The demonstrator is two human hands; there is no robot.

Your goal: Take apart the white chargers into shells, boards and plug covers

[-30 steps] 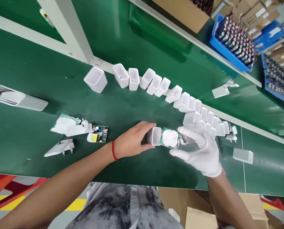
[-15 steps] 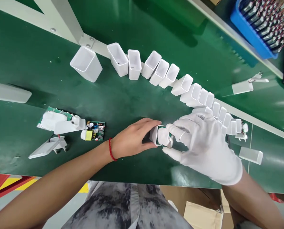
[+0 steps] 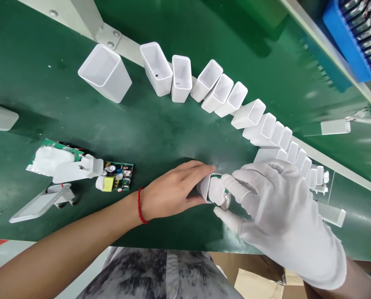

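My bare left hand [image 3: 176, 189], with a red cord at the wrist, is closed around a small white plastic case [image 3: 205, 189]. The case lies on its side, its mouth facing right. Out of that mouth sticks a circuit board [image 3: 217, 191] with a white pad on it; how deep it sits is hidden. At the board's outer end is my right hand [image 3: 279, 211] in a white glove. Its index finger touches the upper edge and the thumb is at the lower edge, so the fingers close about the board.
A curved row of white open cases [image 3: 223, 93] stands along the rail at the back. To the left lie circuit boards [image 3: 115, 176] and a white lid with plug [image 3: 42, 203]. A blue bin [image 3: 350, 41] of parts is at upper right, a cardboard box [image 3: 260, 282] below the table edge.
The view has shifted and come slightly closer, so the table things appear displaced. Both hands stay at the case and board; my right index finger and thumb have changed position slightly.
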